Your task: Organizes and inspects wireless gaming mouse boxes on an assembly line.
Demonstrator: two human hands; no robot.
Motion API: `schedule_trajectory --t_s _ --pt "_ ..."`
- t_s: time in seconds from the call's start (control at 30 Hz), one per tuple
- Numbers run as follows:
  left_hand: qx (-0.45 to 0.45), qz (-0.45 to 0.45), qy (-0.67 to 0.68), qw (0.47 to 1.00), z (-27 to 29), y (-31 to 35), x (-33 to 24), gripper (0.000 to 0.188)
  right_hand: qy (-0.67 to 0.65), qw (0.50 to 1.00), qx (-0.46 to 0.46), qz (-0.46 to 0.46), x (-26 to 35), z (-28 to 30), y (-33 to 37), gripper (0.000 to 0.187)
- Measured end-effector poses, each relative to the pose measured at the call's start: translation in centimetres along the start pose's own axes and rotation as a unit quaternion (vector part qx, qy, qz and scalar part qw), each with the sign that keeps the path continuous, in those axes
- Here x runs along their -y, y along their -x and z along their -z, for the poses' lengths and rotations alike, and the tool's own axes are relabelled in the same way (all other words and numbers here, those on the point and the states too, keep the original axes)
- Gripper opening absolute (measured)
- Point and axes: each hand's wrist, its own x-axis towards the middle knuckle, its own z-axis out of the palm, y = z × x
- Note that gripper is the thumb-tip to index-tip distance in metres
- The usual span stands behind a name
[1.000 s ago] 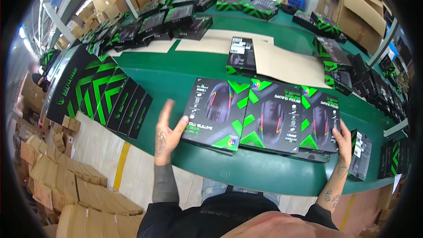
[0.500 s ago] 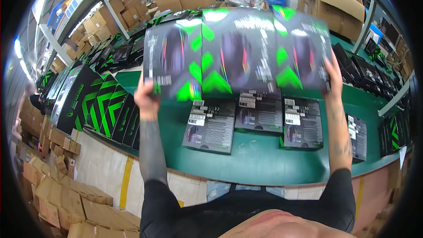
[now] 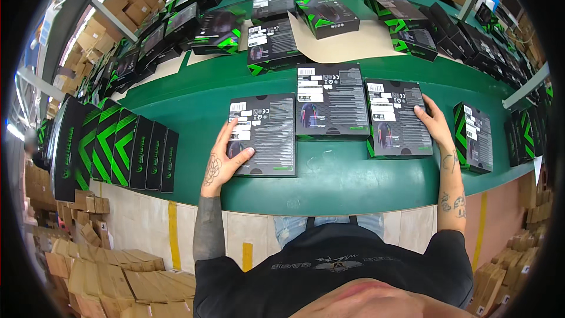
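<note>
Three black mouse boxes lie in a row on the green table, their printed backs up: a left box (image 3: 268, 135), a middle box (image 3: 332, 100) set slightly farther away, and a right box (image 3: 399, 119). My left hand (image 3: 226, 154) rests on the left box's outer edge, thumb across its face and fingers spread. At the right box's outer edge is my right hand (image 3: 433, 120), thumb on the face and fingers stretched along the side, partly hidden. Both hands are open, touching these boxes without lifting them. Another back-up box (image 3: 472, 135) lies right of my right hand.
Upright black-and-green boxes (image 3: 120, 144) stand at the table's left; others (image 3: 524, 132) stand at its right. Many boxes lie across the far side, some on a pale cardboard sheet (image 3: 365, 44). Metal posts (image 3: 527, 85) rise beside the table. Flattened cartons (image 3: 112, 274) lie low left.
The row of three boxes held up between my hands has left them. Both hands have come down and back toward me, onto the outer two boxes on the table.
</note>
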Motion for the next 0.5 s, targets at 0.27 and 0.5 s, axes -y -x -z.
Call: schedule_trajectory --t_s 0.27,0.5 --pt "0.025 0.032 -0.037 0.998 0.5 -2.4 0.4 0.074 0.008 0.999 -0.036 -0.026 -0.6 0.3 -2.7 0.058" --pt "-0.041 0.067 0.026 0.997 1.2 -5.4 2.7 0.067 0.009 0.995 -0.097 -0.030 -0.9 0.3 -6.2 0.060"
